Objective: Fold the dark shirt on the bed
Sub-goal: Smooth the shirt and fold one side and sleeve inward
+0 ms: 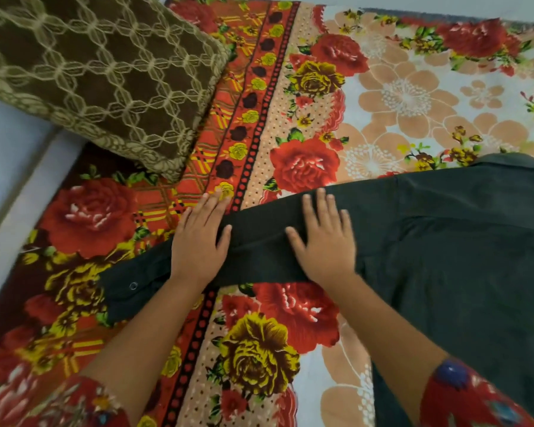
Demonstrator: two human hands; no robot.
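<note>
The dark shirt lies flat on the floral bed sheet, its body at the right and one long sleeve stretched out to the left. The sleeve's cuff with a small button lies at the lower left. My left hand lies flat on the sleeve near the cuff end, fingers straight and reaching onto the sheet. Flat on the sleeve closer to the shoulder rests my right hand, fingers spread. Neither hand grips the cloth.
A brown pillow with a pale lattice pattern lies at the upper left, just beyond the sleeve. The bed's left edge runs along the pale floor. The sheet stretches on behind the shirt.
</note>
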